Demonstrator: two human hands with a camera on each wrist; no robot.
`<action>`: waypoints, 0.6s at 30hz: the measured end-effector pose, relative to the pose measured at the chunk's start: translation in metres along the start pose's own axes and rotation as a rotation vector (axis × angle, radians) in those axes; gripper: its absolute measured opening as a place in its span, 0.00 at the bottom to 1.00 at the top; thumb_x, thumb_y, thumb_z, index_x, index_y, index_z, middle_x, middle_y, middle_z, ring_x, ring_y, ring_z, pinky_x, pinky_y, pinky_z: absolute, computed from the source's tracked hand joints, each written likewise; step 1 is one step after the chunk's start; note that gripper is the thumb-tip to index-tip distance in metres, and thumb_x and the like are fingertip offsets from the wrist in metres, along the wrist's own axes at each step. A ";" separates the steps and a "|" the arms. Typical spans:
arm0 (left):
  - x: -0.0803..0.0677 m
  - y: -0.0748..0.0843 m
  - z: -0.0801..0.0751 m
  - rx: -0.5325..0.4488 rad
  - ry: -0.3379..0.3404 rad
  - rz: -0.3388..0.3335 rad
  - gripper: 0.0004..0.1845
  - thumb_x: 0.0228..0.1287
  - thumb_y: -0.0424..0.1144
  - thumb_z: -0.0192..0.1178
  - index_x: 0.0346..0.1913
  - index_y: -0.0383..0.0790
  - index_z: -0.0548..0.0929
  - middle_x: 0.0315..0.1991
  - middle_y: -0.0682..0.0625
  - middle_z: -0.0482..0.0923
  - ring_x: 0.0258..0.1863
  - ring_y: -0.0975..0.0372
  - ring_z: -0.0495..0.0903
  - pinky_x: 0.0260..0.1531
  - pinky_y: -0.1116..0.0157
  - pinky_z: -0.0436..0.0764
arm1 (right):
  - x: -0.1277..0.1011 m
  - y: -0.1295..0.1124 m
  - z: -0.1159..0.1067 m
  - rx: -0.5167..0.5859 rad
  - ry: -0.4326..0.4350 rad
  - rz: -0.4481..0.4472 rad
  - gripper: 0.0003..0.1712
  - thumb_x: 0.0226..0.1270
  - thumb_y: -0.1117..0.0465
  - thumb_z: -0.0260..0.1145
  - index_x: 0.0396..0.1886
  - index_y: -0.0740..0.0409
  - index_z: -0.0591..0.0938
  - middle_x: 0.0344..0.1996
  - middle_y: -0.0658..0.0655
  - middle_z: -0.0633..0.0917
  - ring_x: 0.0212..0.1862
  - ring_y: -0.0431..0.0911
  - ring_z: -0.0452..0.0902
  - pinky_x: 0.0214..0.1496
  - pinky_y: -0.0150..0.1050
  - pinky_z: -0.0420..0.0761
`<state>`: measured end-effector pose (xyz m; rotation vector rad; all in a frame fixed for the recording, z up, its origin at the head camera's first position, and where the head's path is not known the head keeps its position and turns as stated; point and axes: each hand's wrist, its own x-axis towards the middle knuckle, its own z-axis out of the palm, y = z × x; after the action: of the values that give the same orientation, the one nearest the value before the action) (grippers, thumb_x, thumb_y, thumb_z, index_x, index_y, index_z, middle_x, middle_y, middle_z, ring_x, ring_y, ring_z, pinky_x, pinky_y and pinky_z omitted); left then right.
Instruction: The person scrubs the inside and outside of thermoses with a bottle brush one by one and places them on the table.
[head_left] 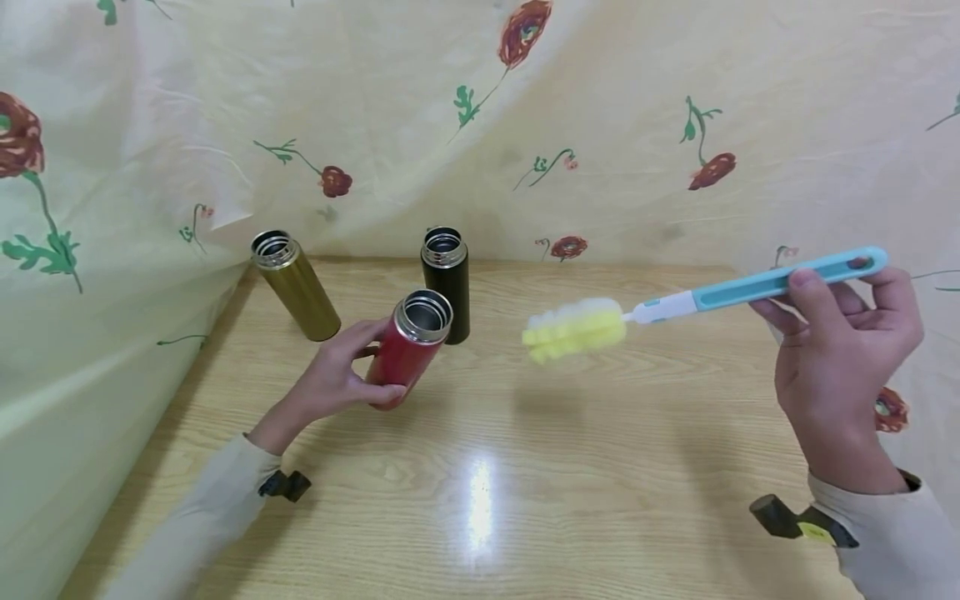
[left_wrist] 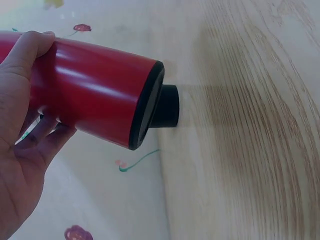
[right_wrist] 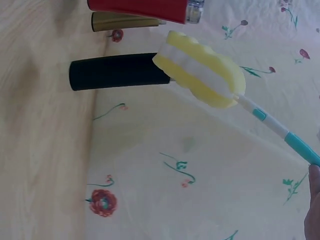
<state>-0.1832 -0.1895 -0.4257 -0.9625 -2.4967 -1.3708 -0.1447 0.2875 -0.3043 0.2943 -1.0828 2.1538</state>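
My left hand (head_left: 341, 375) grips a red metal bottle (head_left: 405, 358) round its body, its open steel mouth tilted up to the right. In the left wrist view the black base of the red bottle (left_wrist: 90, 85) is lifted off the table. A bottle brush (head_left: 660, 308) with a yellow and white sponge head and a light blue handle is pinched by my right hand (head_left: 847, 358). The sponge head (right_wrist: 200, 70) points left, in the air right of the red bottle. Just behind that bottle stands an uncapped black bottle (head_left: 453, 292).
An uncapped gold bottle (head_left: 303, 296) stands at the back left of the wooden table (head_left: 570, 483). A cream cloth (head_left: 420, 100) with red flowers hangs behind the table and along its sides.
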 end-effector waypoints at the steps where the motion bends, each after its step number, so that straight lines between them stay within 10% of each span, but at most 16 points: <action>1: 0.001 0.001 0.001 0.006 -0.008 0.006 0.46 0.44 0.35 0.84 0.71 0.40 0.74 0.60 0.45 0.79 0.57 0.54 0.80 0.51 0.53 0.86 | 0.003 -0.001 0.003 0.001 0.004 -0.009 0.13 0.59 0.87 0.63 0.40 0.79 0.70 0.28 0.73 0.85 0.32 0.60 0.88 0.30 0.48 0.87; 18: 0.012 0.013 0.015 0.077 -0.105 0.080 0.48 0.46 0.39 0.83 0.72 0.35 0.72 0.60 0.43 0.82 0.53 0.55 0.84 0.49 0.58 0.87 | 0.022 -0.011 0.051 0.088 0.000 -0.035 0.14 0.58 0.87 0.62 0.39 0.77 0.70 0.20 0.70 0.81 0.24 0.58 0.85 0.29 0.50 0.88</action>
<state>-0.1819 -0.1665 -0.4205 -1.1323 -2.5346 -1.2224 -0.1586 0.2630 -0.2552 0.3506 -0.9775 2.1736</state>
